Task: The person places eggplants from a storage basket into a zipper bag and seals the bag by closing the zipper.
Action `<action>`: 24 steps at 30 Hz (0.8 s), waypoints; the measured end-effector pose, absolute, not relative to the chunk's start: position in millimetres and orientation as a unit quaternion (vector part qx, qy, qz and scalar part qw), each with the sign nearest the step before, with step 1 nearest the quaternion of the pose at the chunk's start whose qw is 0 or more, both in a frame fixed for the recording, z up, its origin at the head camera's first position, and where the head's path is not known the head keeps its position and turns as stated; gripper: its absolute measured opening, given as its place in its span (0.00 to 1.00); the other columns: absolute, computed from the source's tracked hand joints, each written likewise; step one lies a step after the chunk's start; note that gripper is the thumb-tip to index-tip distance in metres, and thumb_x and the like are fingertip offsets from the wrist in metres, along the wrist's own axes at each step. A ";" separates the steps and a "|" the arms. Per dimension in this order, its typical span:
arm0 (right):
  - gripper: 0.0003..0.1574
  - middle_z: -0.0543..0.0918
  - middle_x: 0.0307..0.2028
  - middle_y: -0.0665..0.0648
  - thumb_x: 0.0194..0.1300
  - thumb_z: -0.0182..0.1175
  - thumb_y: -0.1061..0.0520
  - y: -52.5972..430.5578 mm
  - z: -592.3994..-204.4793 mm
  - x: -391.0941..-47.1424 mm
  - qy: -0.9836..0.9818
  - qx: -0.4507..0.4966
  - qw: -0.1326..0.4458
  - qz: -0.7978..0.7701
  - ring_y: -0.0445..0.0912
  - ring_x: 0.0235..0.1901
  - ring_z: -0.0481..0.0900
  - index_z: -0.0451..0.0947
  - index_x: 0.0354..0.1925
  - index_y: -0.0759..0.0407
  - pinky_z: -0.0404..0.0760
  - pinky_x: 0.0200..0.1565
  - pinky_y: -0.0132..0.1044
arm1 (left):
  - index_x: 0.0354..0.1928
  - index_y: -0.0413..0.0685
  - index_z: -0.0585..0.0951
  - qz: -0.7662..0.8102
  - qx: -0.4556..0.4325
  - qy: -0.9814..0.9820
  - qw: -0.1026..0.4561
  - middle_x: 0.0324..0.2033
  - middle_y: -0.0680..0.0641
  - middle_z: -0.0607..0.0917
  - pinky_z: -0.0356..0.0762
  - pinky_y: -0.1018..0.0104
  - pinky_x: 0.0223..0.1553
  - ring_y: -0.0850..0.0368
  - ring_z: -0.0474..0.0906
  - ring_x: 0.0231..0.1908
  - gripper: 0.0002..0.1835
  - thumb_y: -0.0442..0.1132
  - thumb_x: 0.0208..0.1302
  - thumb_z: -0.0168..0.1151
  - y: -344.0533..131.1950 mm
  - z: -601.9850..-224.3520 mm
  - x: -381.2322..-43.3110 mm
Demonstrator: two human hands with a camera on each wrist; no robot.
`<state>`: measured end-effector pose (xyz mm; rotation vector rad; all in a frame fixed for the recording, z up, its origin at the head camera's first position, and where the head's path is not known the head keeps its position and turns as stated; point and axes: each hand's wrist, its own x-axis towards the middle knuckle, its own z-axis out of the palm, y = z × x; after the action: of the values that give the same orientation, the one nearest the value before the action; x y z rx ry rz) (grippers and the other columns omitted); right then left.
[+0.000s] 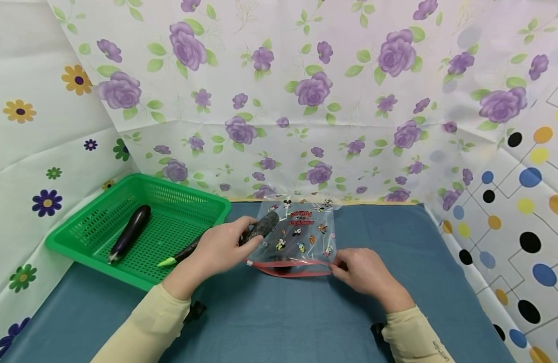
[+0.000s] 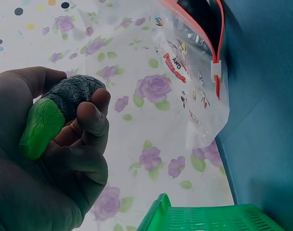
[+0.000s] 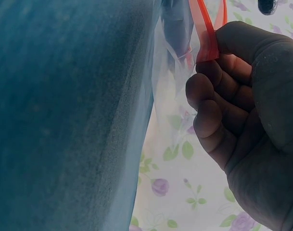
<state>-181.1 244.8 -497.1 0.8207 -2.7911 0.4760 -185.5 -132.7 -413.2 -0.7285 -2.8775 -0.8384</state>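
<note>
My left hand (image 1: 222,244) grips a dark, bumpy cucumber (image 1: 263,227), its far end over the bag. A bright green end (image 2: 40,127) of it shows against the palm in the left wrist view. Beyond the wrist, a dark length ending in a green tip (image 1: 167,262) appears over the basket. Between thumb and fingers, my right hand (image 1: 363,272) pinches the red zip edge (image 3: 206,36) of a clear printed zip bag (image 1: 313,232). The bag lies flat with its mouth facing me, parted. Something dark and smooth (image 2: 201,19) is inside, mostly hidden by the zip edge.
At the left a green plastic basket (image 1: 74,254) stands on the blue cloth (image 1: 279,322), with a dark purple eggplant (image 1: 131,232) in it. A white zip slider (image 2: 216,70) sits at the bag's left corner. Flowered sheets (image 1: 279,101) hang behind the table.
</note>
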 end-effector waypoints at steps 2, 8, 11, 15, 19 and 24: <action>0.17 0.74 0.22 0.37 0.71 0.77 0.54 244.8 -497.2 -181.2 -0.942 0.278 0.097 0.161 0.30 0.19 0.65 0.81 0.27 0.42 0.70 0.25 0.34 | 0.73 0.46 0.80 -0.272 -0.238 -0.932 0.025 0.34 0.58 0.87 0.72 0.59 0.24 0.63 0.75 0.21 0.27 0.54 0.83 0.64 -131.4 -414.9 -185.1; 0.17 0.75 0.22 0.37 0.71 0.77 0.54 244.7 -497.2 -181.4 -0.942 0.278 0.097 0.159 0.30 0.20 0.66 0.82 0.28 0.43 0.70 0.26 0.34 | 0.73 0.45 0.80 -0.266 -0.247 -0.932 0.015 0.37 0.55 0.88 0.75 0.60 0.26 0.66 0.76 0.22 0.27 0.54 0.83 0.64 -127.2 -421.5 -184.3; 0.16 0.75 0.22 0.37 0.71 0.78 0.54 244.7 -497.0 -181.5 -0.943 0.277 0.097 0.158 0.30 0.20 0.66 0.82 0.28 0.42 0.70 0.26 0.34 | 0.73 0.45 0.80 -0.262 -0.250 -0.932 0.007 0.38 0.54 0.89 0.74 0.60 0.26 0.66 0.75 0.22 0.27 0.54 0.84 0.64 -124.8 -423.7 -183.4; 0.16 0.75 0.22 0.37 0.71 0.78 0.54 244.6 -496.9 -181.4 -0.943 0.276 0.096 0.159 0.30 0.20 0.66 0.82 0.28 0.43 0.70 0.25 0.34 | 0.74 0.46 0.80 -0.254 -0.258 -0.932 -0.003 0.36 0.55 0.88 0.73 0.59 0.25 0.65 0.74 0.22 0.27 0.54 0.84 0.64 -122.0 -427.2 -182.4; 0.16 0.75 0.22 0.37 0.71 0.78 0.54 244.5 -496.8 -181.4 -0.943 0.276 0.096 0.160 0.30 0.20 0.66 0.82 0.28 0.43 0.70 0.25 0.34 | 0.74 0.48 0.80 -0.238 -0.268 -0.934 0.000 0.34 0.57 0.87 0.73 0.60 0.24 0.66 0.74 0.21 0.27 0.55 0.83 0.65 -119.4 -432.6 -182.3; 0.16 0.74 0.22 0.37 0.71 0.77 0.54 244.2 -497.2 -181.8 -0.944 0.274 0.095 0.158 0.30 0.19 0.65 0.82 0.28 0.42 0.70 0.25 0.34 | 0.72 0.49 0.82 -0.221 -0.281 -0.934 0.009 0.37 0.54 0.90 0.76 0.59 0.27 0.65 0.79 0.26 0.27 0.54 0.81 0.67 -116.5 -438.1 -181.3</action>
<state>-181.8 244.2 -497.2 0.8128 -2.7988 0.4693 -181.3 -116.5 -438.1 -0.8770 -2.9170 -0.6898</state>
